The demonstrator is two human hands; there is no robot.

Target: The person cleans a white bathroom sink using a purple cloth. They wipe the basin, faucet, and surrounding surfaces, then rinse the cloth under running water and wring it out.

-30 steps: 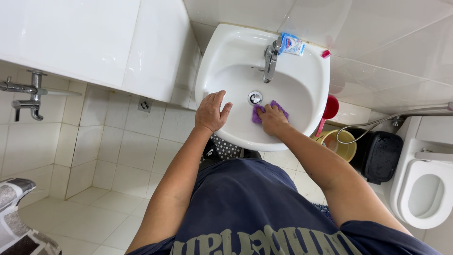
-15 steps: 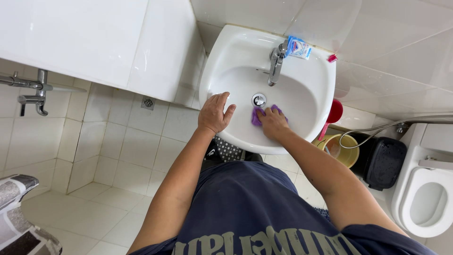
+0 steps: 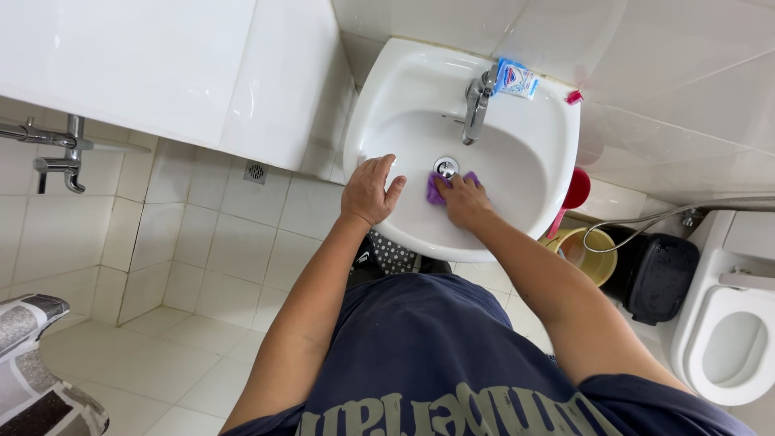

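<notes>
A white wash basin [image 3: 533, 129] hangs on the tiled wall in front of me. My right hand [image 3: 462, 199] presses a purple cloth [image 3: 437, 189] against the inside of the bowl, just beside the metal drain [image 3: 446, 166]. My left hand [image 3: 370, 190] rests flat on the basin's left front rim, fingers spread, holding nothing. A chrome tap [image 3: 476, 105] stands at the back of the basin, with a small blue soap packet [image 3: 515, 78] beside it.
A white toilet [image 3: 731, 323] stands at the right. Under the basin are a yellow bucket [image 3: 585, 252], a black bin [image 3: 660, 274] and a red plunger [image 3: 575, 192]. A wall tap [image 3: 60, 153] is at the left, a floor drain [image 3: 255, 171] near it.
My right hand has slid the purple cloth from the bowl's right side towards the drain. My left hand has stayed on the rim.
</notes>
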